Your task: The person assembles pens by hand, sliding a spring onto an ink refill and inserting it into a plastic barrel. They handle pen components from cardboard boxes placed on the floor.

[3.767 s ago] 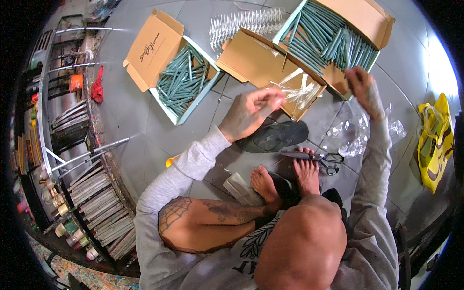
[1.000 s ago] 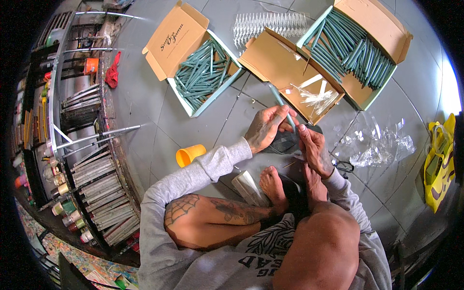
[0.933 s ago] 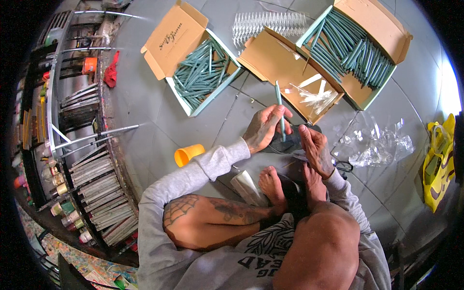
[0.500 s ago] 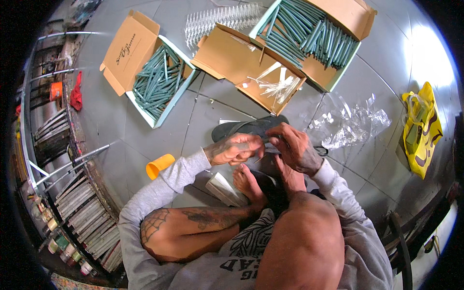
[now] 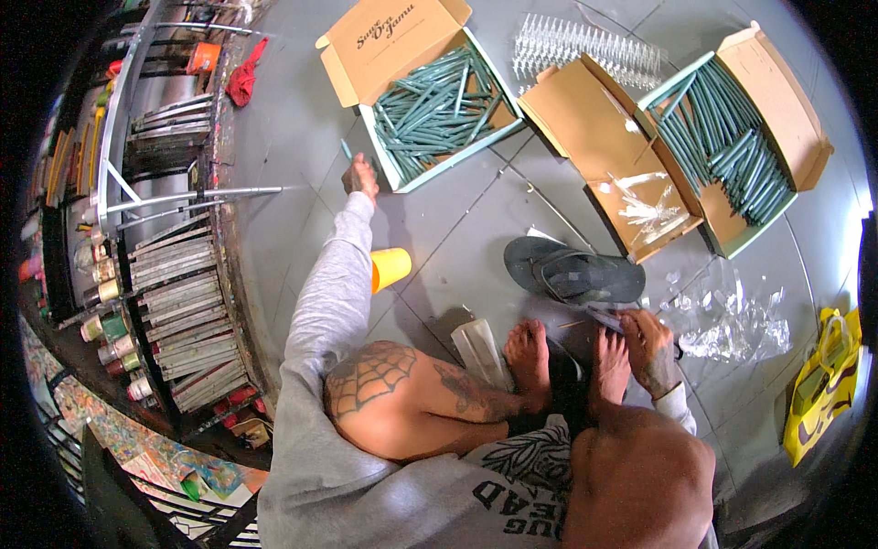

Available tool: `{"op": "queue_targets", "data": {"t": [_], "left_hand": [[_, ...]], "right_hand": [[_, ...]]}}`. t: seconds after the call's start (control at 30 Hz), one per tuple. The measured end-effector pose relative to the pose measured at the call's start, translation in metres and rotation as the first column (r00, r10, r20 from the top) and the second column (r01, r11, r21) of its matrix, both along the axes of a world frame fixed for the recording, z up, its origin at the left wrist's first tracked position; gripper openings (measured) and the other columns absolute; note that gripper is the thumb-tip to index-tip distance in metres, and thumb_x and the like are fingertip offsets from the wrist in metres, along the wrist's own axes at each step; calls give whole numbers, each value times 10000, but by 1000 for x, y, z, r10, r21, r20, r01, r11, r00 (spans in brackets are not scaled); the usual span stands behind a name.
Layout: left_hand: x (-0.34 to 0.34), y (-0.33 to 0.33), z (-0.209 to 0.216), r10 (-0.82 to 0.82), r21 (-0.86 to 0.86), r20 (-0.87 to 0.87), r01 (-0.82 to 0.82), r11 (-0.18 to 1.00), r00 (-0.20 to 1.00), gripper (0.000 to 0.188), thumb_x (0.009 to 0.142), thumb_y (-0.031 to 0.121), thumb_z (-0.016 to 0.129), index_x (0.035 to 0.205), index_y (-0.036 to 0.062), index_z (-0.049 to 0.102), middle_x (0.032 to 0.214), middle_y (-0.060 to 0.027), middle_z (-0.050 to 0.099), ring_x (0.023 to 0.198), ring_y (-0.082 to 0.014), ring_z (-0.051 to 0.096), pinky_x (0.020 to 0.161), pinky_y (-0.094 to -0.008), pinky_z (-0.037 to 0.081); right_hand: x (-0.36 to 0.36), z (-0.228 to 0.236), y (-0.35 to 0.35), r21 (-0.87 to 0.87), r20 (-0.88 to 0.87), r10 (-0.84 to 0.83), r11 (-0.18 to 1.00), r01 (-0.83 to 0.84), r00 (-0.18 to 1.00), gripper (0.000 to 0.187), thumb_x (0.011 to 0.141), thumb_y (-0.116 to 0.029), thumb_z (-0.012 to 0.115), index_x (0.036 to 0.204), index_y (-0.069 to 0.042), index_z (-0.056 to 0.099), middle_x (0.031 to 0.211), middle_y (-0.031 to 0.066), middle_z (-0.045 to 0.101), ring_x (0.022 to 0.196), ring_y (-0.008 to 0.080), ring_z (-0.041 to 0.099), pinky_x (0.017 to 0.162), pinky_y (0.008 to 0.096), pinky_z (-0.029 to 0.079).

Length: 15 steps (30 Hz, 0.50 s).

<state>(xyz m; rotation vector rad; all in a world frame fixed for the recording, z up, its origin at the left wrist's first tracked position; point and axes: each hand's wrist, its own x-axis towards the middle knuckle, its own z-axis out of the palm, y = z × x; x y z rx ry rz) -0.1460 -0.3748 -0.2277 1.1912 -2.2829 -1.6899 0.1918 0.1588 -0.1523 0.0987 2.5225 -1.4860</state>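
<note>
My left hand (image 5: 362, 179) reaches out to the left of a box (image 5: 395, 183) heaped with slim teal sticks (image 5: 434, 114). Its fingers are closed, and one teal stick (image 5: 346, 147) pokes out beyond them. My right hand (image 5: 647, 340) is low over my feet, its fingers pinched on a narrow greyish thing (image 5: 604, 317) that I cannot make out. A dark flip-flop (image 5: 585, 273) lies just beyond it. Farther right, a second box (image 5: 732, 240) holds more teal sticks (image 5: 732, 137), many of them in rows.
An open brown carton (image 5: 585, 110) holds clear plastic strips (image 5: 647, 206). Crumpled clear film (image 5: 732, 320) and a yellow bag (image 5: 823, 384) lie to the right. An orange cup (image 5: 390, 267) rests beneath my left forearm. Spiky clear plastic (image 5: 585, 50) is at the back; a rack (image 5: 187, 339) stands left.
My hands have parted. The left has swung out beside the left box with a teal stick; the right has drawn back over my feet. The whole view has shifted leftward.
</note>
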Motion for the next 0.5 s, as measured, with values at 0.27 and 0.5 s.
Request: {"op": "queue_targets", "data": {"t": [0.27,0.5], "left_hand": [[-1,119,51,-440,161,32,430,888,897,320,938,415,572,802,132,514,565,86,325,422,-51,254,380,-249,210],[129,290,82,-871,651,28,653,388,490,330,1030,425,503,1078,110,588,712,71,396,521,-13,307,433,-192,242]], "right_hand": [[-14,-6,-17,-73,-66,-42,997,38,997,139,925,-110,646,987,14,662,877,187,663,733,342,650,651,383,507],[-61,-8,-14,-199,-22,-314,932,304,949,160,936,-146,633,1005,-5,667,850,169,673,708,320,649,633,368,513]]}}
